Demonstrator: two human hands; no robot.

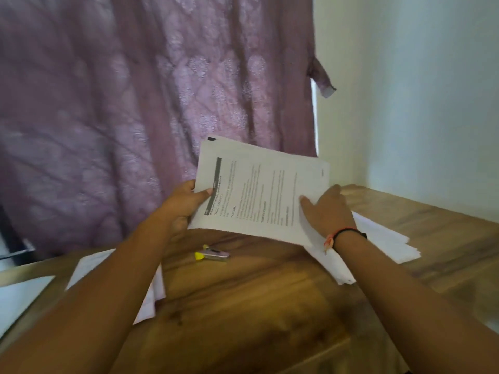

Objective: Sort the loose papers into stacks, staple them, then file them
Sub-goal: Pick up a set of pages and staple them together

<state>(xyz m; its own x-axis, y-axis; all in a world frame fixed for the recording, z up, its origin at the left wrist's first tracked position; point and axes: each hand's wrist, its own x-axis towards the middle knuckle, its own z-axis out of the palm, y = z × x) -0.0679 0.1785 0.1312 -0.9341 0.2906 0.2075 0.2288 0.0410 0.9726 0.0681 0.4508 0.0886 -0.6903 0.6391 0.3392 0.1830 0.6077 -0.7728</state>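
Note:
A sheaf of printed papers [259, 184] is held up above the wooden table [243, 298]. My left hand [186, 205] grips its left edge, thumb on the top sheet. My right hand [328, 209] rests on the lower right part of the sheaf, thumb on the page and fingers curled round its edge. A small stapler [213, 255] with a yellow tip lies on the table below the sheaf. A pile of white papers [378, 247] lies at the right, partly under my right wrist. Another pile of white sheets [89, 268] lies at the left, mostly hidden by my left forearm.
A purple patterned curtain [151, 103] hangs behind the table. A white wall [418, 90] closes the right side and meets the table's far corner. A white surface [19, 295] shows beyond the table's left edge.

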